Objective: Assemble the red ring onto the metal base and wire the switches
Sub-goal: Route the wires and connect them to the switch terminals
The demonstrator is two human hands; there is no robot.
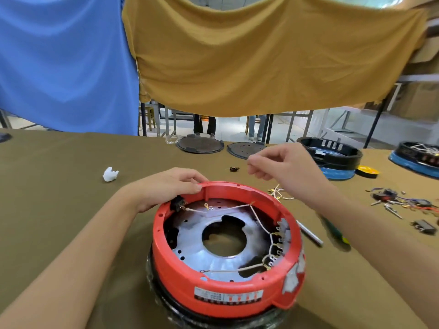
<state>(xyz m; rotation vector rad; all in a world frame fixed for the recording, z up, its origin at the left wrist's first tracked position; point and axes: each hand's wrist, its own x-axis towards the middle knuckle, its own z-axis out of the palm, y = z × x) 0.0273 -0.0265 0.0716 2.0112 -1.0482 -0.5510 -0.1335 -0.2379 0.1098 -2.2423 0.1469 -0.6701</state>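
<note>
Tablecloth (pixel 59 210), olive-brown, spread beneath everything. Red ring (pixel 228 293) seated on metal base (pixel 190 236), open side up, round axis vertical, label strip turned toward the viewer, central hole showing through the plate. Left hand (pixel 166 186) reaching in from lower left, forearm slanting up toward the ring's far rim, fingers curled over that rim with fingertips (pixel 196 187) gripping its edge. Black switch (pixel 177 203) set in the ring wall just below those fingertips. Right hand (pixel 282 167) raised above the table beyond the ring's far right side, forearm entering from lower right, thumb and forefinger pinched together on a thin wire (pixel 257 155) hard to make out. White wires (pixel 259 222) strung inside the ring, running from the switch across toward a row of terminals (pixel 278 243) on the right inner wall. Screwdriver (pixel 332 231) lying under the right forearm, near the ring. Loose connectors (pixel 403 203) scattered well apart, right of the right hand.
</note>
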